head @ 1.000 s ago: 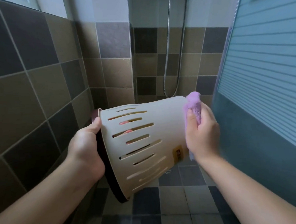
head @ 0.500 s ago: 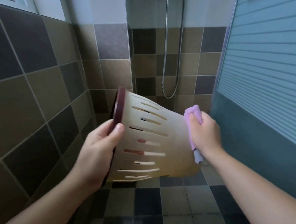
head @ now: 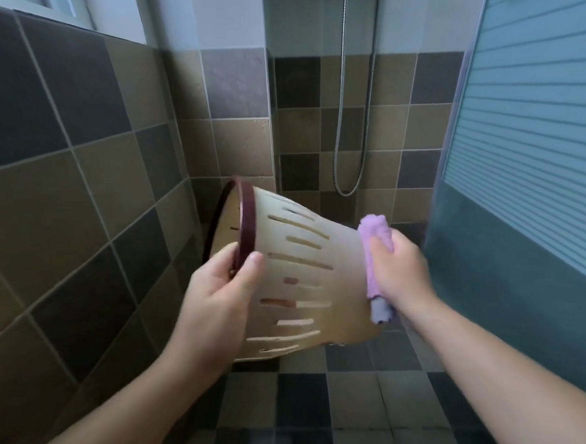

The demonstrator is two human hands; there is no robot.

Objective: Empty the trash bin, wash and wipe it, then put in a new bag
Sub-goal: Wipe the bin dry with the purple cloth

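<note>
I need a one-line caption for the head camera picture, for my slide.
Left hand grips the dark-rimmed beige slotted plastic bin sideways; right hand presses a purple cloth against its base.

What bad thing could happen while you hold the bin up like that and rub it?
1. The left hand grips the trash bin only at its dark rim, in mid-air. If that grip slips, the bin could drop onto the tiled floor.
2. The right hand pushes the purple cloth against the bin's bottom end. A hard push might twist the bin loose.
3. Drops seem to hang under the bin, so the floor might get slippery.
</note>
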